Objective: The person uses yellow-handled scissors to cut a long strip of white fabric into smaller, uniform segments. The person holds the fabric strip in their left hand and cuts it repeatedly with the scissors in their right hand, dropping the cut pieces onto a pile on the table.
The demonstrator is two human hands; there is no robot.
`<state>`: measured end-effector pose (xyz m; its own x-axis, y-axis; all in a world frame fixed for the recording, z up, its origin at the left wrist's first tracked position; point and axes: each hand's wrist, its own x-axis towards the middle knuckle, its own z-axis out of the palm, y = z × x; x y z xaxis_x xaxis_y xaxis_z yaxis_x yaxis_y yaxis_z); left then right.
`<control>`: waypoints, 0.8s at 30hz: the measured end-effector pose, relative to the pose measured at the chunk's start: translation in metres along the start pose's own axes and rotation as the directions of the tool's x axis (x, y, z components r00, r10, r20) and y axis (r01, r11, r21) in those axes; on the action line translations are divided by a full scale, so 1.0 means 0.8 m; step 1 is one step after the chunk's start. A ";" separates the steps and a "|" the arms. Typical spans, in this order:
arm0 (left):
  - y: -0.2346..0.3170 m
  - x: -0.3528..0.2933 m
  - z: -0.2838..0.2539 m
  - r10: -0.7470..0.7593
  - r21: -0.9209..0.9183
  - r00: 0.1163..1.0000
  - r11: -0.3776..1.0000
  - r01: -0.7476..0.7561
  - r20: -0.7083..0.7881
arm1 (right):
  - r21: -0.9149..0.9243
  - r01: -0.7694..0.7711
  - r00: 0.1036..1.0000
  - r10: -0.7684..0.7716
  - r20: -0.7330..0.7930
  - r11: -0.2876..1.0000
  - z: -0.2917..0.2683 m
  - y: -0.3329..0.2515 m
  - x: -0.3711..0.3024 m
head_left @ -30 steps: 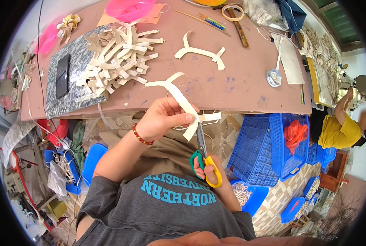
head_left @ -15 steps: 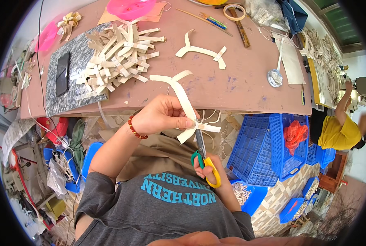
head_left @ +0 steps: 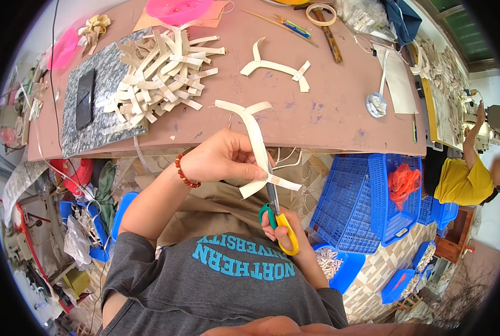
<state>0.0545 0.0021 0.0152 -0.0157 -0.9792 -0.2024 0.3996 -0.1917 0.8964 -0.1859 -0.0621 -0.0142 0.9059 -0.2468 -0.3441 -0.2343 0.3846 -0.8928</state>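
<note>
My left hand (head_left: 222, 157) pinches a cream fabric strap piece (head_left: 254, 134) between thumb and fingers, just off the table's front edge. Both ends of this piece fork into two short arms. In my right hand (head_left: 288, 227) are scissors (head_left: 272, 196) with one green and one yellow handle loop. Their blades point up and meet the strap at its lower fork, by my left thumb; the strap partly covers them. Thin pale strands (head_left: 288, 161) show just right of the strap. On the table beyond lies a similar forked strap piece (head_left: 278, 67).
A heap of cream straps (head_left: 168, 78) sits partly on a speckled stone slab (head_left: 87, 137), beside a black phone (head_left: 85, 99). Pens (head_left: 291, 25) and a tape roll (head_left: 320, 15) lie at the back. Blue crates (head_left: 342, 201) stand right, near a person in yellow (head_left: 463, 182).
The held strap's upper fork has shifted slightly right. The scissors have tilted a little, and a blade tip now shows higher beside the strap. Fewer pale strands are visible.
</note>
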 end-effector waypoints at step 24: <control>-0.010 0.007 0.011 0.077 -0.115 0.989 0.989 -0.092 -0.127 | 0.082 0.035 0.999 -0.034 -0.022 0.996 0.006 0.007 0.005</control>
<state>0.0430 -0.0023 0.0105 0.1312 -0.9747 -0.1811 0.5025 -0.0921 0.8597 -0.1822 -0.0566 -0.0192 0.9052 -0.2794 -0.3202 -0.1722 0.4475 -0.8775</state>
